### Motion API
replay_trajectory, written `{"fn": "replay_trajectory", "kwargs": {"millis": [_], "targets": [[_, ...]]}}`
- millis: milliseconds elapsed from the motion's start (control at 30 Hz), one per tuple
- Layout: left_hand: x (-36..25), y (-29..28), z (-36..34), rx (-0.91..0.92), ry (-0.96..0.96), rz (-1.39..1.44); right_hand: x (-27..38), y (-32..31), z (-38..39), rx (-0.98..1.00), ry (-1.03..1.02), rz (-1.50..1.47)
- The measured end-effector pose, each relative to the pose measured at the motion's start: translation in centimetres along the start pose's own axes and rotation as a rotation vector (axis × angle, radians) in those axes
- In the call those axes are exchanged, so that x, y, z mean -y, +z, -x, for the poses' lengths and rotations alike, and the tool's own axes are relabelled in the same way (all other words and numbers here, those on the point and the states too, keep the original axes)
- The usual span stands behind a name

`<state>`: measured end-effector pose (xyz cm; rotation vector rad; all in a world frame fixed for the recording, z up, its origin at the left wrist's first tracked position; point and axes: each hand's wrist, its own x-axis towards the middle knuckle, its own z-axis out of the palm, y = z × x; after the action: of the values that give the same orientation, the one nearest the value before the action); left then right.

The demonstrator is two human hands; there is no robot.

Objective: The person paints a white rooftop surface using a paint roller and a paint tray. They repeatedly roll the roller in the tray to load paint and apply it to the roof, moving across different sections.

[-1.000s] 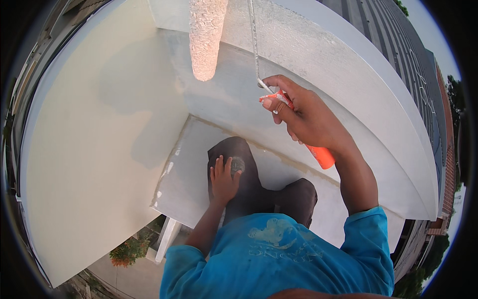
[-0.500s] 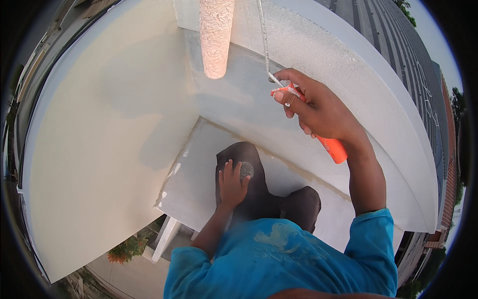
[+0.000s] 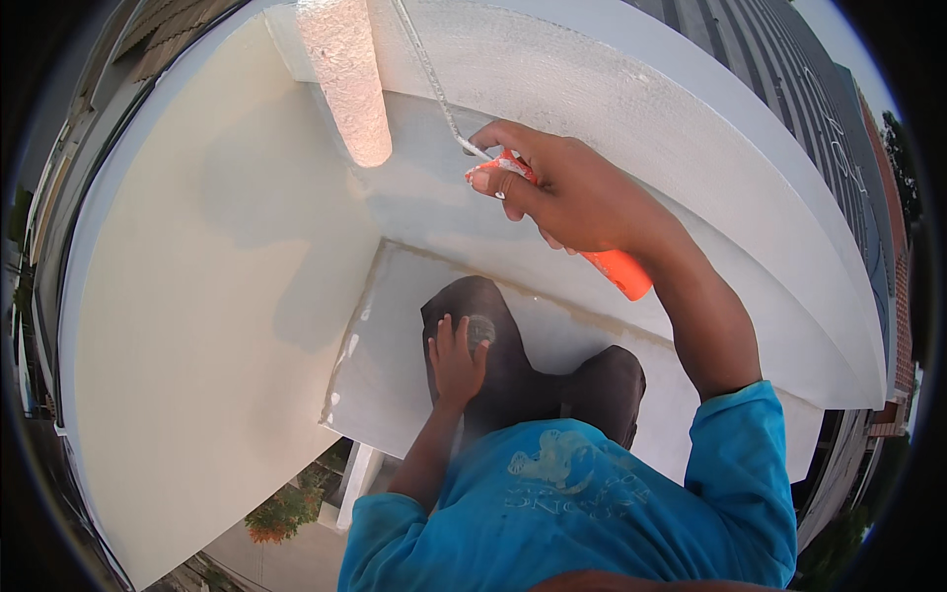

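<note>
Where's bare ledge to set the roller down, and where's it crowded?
Free: the pale ledge left of the left hand and bent knee, out to its edge. Also a strip right of the other knee. Crowded: the middle, under legs and the right hand gripping the roller.

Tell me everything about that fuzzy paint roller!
The paint roller has a nubbly, pale pinkish-white sleeve, looking wet with paint. A thin bent metal rod, paint-flecked, joins it to an orange handle. The right hand grips that handle. The sleeve lies lengthwise against the white wall, its round end pointing down.
</note>
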<state>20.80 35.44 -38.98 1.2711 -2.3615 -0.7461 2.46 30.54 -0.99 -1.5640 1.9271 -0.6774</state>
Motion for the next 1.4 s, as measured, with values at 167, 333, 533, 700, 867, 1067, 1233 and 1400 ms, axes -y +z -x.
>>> {"fn": "replay_trajectory", "kwargs": {"millis": [167,333,533,700,867,1067,1233,1400], "targets": [[-0.3,0.0,-0.1,0.031,-0.004,-0.01,-3.2,-1.4,5.7,-0.056,0.053,-0.005],[-0.1,-0.1,-0.3,0.052,-0.002,-0.014,-4.7,-2.8,11.2,-0.08,0.178,-0.006],[0.2,0.0,-0.1,0.048,0.019,-0.008,-6.5,-3.2,15.0,-0.105,0.213,-0.026],[0.1,0.1,0.0,0.044,-0.004,0.02,-5.7,-0.9,9.9,-0.111,0.025,-0.017],[-0.3,-0.1,-0.3,0.047,-0.006,0.028,-3.5,-0.3,3.6,-0.128,-0.183,0.065],[-0.5,-1.1,-0.2,0.047,-0.025,0.011,-3.8,-1.1,5.5,-0.129,-0.095,0.001],[-0.5,-0.6,-0.1,0.034,-0.011,0.034,-6.6,-3.5,13.2,-0.191,0.011,0.058],[0.1,0.0,0.1,0.048,-0.002,0.032,-3.4,-1.9,8.4,-0.108,0.053,0.03]]}}
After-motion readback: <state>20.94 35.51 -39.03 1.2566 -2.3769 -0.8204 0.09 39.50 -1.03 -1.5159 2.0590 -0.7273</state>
